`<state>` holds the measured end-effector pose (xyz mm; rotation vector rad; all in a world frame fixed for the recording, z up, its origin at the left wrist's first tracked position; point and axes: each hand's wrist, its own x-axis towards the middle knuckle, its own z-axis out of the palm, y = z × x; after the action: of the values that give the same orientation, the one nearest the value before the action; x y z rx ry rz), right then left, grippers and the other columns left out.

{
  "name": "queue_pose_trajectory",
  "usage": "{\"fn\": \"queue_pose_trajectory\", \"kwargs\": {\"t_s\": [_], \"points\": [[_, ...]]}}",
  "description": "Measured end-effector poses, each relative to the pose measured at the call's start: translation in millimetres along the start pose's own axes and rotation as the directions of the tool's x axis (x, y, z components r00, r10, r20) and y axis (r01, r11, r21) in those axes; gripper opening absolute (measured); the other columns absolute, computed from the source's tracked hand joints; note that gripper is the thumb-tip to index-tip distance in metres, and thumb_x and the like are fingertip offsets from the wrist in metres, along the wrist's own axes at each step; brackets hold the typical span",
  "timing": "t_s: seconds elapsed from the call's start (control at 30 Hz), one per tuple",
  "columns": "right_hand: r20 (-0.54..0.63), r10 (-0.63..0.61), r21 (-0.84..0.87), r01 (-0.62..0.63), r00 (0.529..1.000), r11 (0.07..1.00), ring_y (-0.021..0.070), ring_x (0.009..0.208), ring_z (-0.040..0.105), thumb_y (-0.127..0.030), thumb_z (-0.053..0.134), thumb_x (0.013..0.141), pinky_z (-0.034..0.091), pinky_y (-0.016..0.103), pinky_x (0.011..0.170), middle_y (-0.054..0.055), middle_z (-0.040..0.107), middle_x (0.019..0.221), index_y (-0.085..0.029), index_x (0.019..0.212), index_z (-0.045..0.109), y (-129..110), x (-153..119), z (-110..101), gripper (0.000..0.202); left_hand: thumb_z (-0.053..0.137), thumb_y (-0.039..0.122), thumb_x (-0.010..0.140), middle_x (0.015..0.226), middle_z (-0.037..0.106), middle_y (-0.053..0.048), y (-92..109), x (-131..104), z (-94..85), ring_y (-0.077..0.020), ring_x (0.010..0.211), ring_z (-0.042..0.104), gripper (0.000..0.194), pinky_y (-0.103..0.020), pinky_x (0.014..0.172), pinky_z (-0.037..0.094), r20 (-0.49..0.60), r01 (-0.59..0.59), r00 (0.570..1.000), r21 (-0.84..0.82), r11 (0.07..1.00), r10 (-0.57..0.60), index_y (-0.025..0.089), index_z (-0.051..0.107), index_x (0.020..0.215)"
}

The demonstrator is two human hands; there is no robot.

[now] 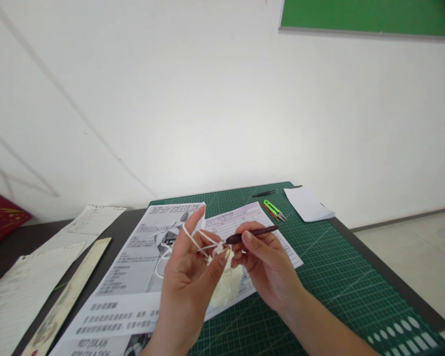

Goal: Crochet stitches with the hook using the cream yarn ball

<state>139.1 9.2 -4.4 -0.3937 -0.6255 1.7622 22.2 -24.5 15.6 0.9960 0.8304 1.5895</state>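
My left hand (189, 272) is raised over the printed sheets, with white yarn (193, 236) looped around its lifted index finger. Its thumb and other fingers pinch a small white crochet piece (218, 251). In my right hand (265, 257) is a crochet hook (252, 234) with a dark brown handle, held like a pen. The hook's tip meets the crochet piece, where fingers and yarn partly hide it. Below the hands sits a cream-coloured yarn ball (226, 287), partly covered by them.
A green cutting mat (319, 262) covers much of the dark table. Beyond the hands lie green thread snips (272, 209), dark tweezers (265, 193) and a white paper (307, 203). A printed pattern sheet (133, 247), a lined sheet (257, 217), a ruler-like strip (74, 291) and handwritten pages (25, 291) lie around.
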Motion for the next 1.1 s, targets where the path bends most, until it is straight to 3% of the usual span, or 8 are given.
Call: {"fn": "queue_pose_trajectory", "kwargs": {"t_s": [0.3,0.6,0.93,1.03,1.1], "points": [[0.009,0.0,0.015,0.0,1.0,1.0,0.0082,0.051,0.064,-0.021,0.077,0.072,0.057,0.016,0.051,-0.001,0.072,0.062,-0.016,0.078,0.07,0.5,-0.4,-1.1,0.01,0.064,0.014,0.082,0.078,0.061,0.003,2.2,-3.9,1.1,-0.0103,0.073,0.059,0.052,-0.021,0.072,0.05,-0.057,0.03,0.998,0.001,1.0,-0.03,0.034,0.052,0.128],[-0.01,-0.007,0.002,0.007,1.0,1.0,0.0081,0.051,0.064,-0.021,0.078,0.07,0.056,0.016,0.051,0.0,0.072,0.062,-0.016,0.077,0.071,1.0,-0.4,-1.5,0.011,0.067,0.015,0.078,0.068,0.06,0.005,1.0,-2.3,1.4,-0.0118,0.067,0.057,0.066,-0.024,0.068,0.049,-0.107,0.001,0.994,0.08,0.997,0.008,0.04,0.044,0.134],[-0.069,-0.142,-0.154,0.13,0.988,0.98,0.0095,0.053,0.063,-0.022,0.077,0.071,0.056,0.018,0.052,0.0,0.071,0.063,-0.018,0.078,0.072,3.2,-0.4,-2.0,0.009,0.072,0.019,0.073,0.066,0.057,0.005,0.7,-1.0,4.3,-0.0142,0.066,0.055,0.08,-0.028,0.066,0.047,-0.232,-0.025,0.97,0.207,0.978,0.073,0.042,0.035,0.141],[-0.048,-0.305,-0.351,0.27,0.951,0.897,0.0107,0.056,0.065,-0.02,0.072,0.077,0.055,0.021,0.056,0.0,0.071,0.068,-0.021,0.081,0.073,3.8,-4.0,-2.7,0.005,0.075,0.02,0.071,0.064,0.055,0.006,-2.2,1.0,1.9,-0.0136,0.063,0.052,0.084,-0.026,0.062,0.047,-0.268,-0.018,0.959,0.246,0.969,0.086,0.04,0.034,0.141],[0.06,-0.462,-0.554,0.414,0.885,0.722,0.0137,0.063,0.066,-0.013,0.068,0.078,0.056,0.025,0.061,0.001,0.072,0.073,-0.024,0.086,0.074,3.6,-9.1,-4.5,0.014,0.075,0.02,0.071,0.063,0.054,0.006,-3.3,2.4,1.2,-0.0127,0.06,0.051,0.086,-0.024,0.057,0.046,-0.282,0.004,0.957,0.228,0.974,0.062,0.04,0.033,0.142]]}}
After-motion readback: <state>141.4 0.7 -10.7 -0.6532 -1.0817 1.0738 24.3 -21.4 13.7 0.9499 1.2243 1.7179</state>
